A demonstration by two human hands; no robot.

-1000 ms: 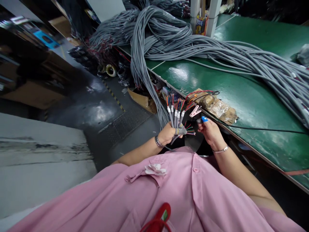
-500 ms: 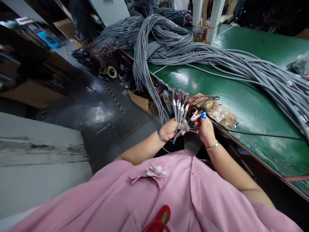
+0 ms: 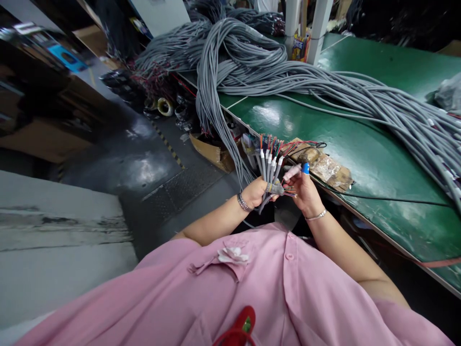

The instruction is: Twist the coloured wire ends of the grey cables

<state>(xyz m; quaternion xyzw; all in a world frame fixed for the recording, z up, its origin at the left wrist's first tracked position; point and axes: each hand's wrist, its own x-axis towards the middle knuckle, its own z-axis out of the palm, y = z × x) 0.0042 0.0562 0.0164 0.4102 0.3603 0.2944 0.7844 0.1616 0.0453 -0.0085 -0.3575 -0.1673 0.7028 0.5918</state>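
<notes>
My left hand (image 3: 256, 191) is closed round several grey cables (image 3: 268, 166), whose stripped ends fan upward with thin coloured wires. A grey covering wraps its thumb. Beside that thumb, fine coloured wires (image 3: 290, 192) stick out to the right. My right hand (image 3: 305, 192), with a blue covering on one fingertip, is closed on a small pale pink clip (image 3: 292, 172), just right of the cable ends. Part of the clip is hidden by the fingers.
Long grey cable bundles (image 3: 252, 79) lie across the green table (image 3: 360, 139) and hang over its edge. A taped cardboard piece (image 3: 329, 170) lies near that edge. An open cardboard box (image 3: 212, 153) stands below.
The pink clip has turned in my right hand, and its jaws no longer show clearly. My left hand still holds the cables, and the view has shifted slightly.
</notes>
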